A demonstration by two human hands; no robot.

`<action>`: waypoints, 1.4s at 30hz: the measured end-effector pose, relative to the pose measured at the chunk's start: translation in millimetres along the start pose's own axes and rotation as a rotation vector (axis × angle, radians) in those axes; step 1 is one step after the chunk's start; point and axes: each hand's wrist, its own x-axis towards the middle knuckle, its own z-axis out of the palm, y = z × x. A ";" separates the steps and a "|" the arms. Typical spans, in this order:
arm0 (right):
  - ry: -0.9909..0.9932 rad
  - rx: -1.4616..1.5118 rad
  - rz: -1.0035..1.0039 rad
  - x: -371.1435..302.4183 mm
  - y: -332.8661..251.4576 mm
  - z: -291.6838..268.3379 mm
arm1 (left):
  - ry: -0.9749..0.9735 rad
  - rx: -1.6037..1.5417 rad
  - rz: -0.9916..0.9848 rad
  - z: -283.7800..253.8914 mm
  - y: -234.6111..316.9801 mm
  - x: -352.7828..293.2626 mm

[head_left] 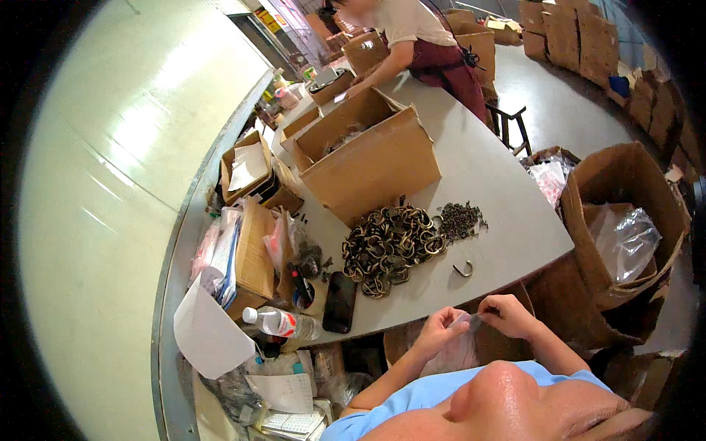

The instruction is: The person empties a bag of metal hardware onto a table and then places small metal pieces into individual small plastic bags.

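From where I stand, the left hand (pixel 446 328) and right hand (pixel 507 316) each have a closed, pinching grip on a thin plastic bag (pixel 456 353), just off the bench (pixel 507 228)'s near edge — and uneven pulling could tear it or make it slip away.

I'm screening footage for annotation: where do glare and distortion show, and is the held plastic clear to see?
In the head view, glare streaks the pale surface at left; in the head view, the table's left edge bows toward a black rim; also in the head view, the clear plastic between left hand and right hand has faint outlines.
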 end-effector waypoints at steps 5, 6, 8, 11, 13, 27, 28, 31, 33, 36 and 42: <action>-0.138 -0.079 -0.037 -1.3 -12.8 -10.6 | -0.032 -0.029 -0.021 -9.4 21.1 -8.7; -0.162 -0.112 -0.020 -1.8 -18.7 -12.3 | -0.029 -0.033 -0.013 -8.5 25.3 -10.8; -0.190 -0.151 -0.003 -0.9 -21.6 -13.8 | -0.076 0.002 -0.011 -6.4 32.0 -12.1; -0.129 -0.158 -0.011 -0.8 -15.0 -9.9 | -0.134 0.078 -0.044 -11.8 22.8 -14.4; 0.020 0.165 -0.058 -4.5 -7.1 -1.1 | -0.099 0.102 -0.053 -1.4 23.1 -14.9; 0.298 -0.401 -0.271 -5.2 -26.7 32.8 | 0.125 0.038 -0.165 13.2 9.6 -28.0; 0.339 -0.474 -0.324 -6.2 -33.3 34.7 | 0.141 0.036 -0.163 8.9 0.7 -26.2; 0.223 -0.309 -0.432 -11.0 -26.7 43.9 | 0.177 0.059 0.011 8.0 -11.6 -25.8; 0.271 -0.329 -0.454 -15.9 -30.4 45.3 | 0.209 0.044 0.042 14.2 -10.4 -26.4; 0.359 -0.347 -0.428 -19.6 -34.5 45.4 | 0.243 0.026 0.126 17.2 -5.8 -26.2; 0.230 -0.239 -0.359 -15.5 -27.5 43.9 | 0.270 0.105 0.139 20.4 -9.7 -21.4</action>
